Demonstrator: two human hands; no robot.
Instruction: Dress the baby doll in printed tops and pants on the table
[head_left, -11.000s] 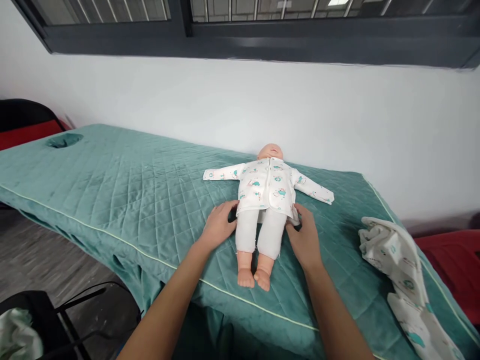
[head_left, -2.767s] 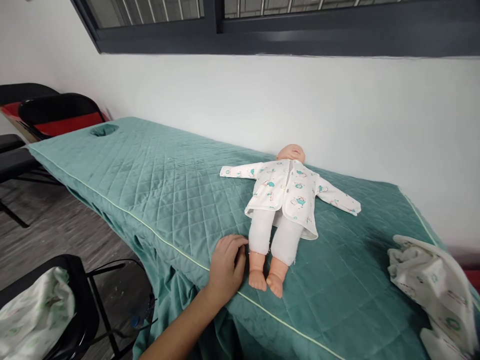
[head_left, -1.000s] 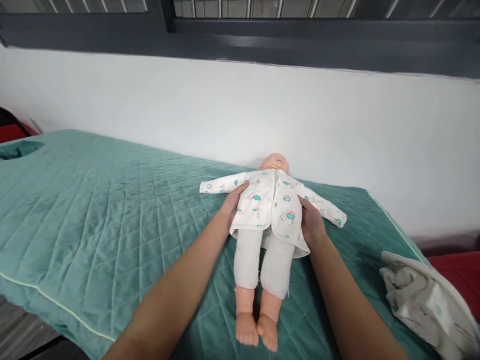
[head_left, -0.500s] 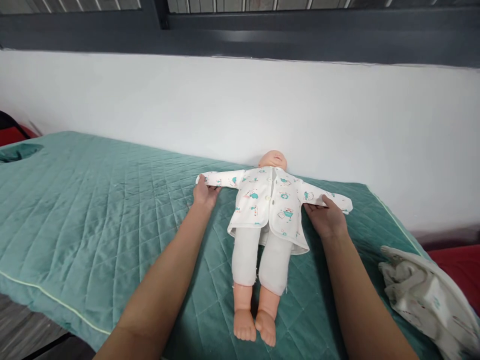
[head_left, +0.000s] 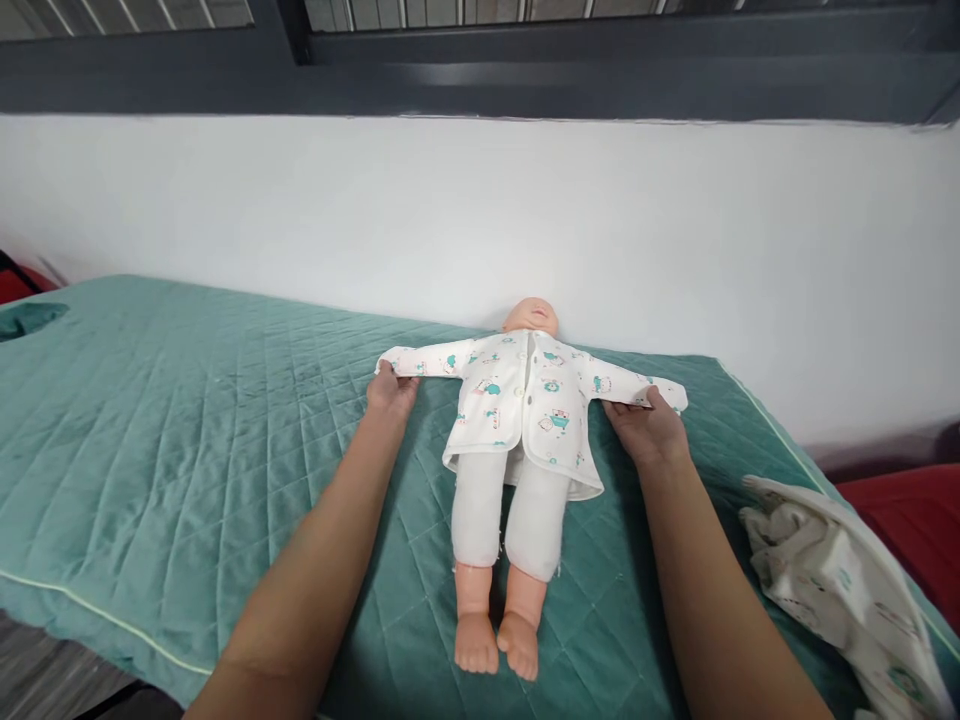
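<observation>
A baby doll (head_left: 517, 440) lies on its back on a teal quilted massage bed (head_left: 187, 420), head toward the wall. It wears a white printed shirt (head_left: 525, 395) and white trousers; its bare feet point at me. My left hand (head_left: 390, 388) pinches the cuff of the doll's sleeve on the left side. My right hand (head_left: 649, 428) pinches the cuff of the sleeve on the right side. Both sleeves are stretched straight out.
A crumpled white printed garment (head_left: 832, 580) lies on the bed's right end. The white wall (head_left: 480, 220) runs right behind the doll's head, under a dark window frame. A face hole (head_left: 26, 318) sits at the bed's far left. Red seats show at both edges.
My hands slid outward from the doll's torso along its arms to the sleeve ends. Earlier still, only my left hand rested by the doll's feet.
</observation>
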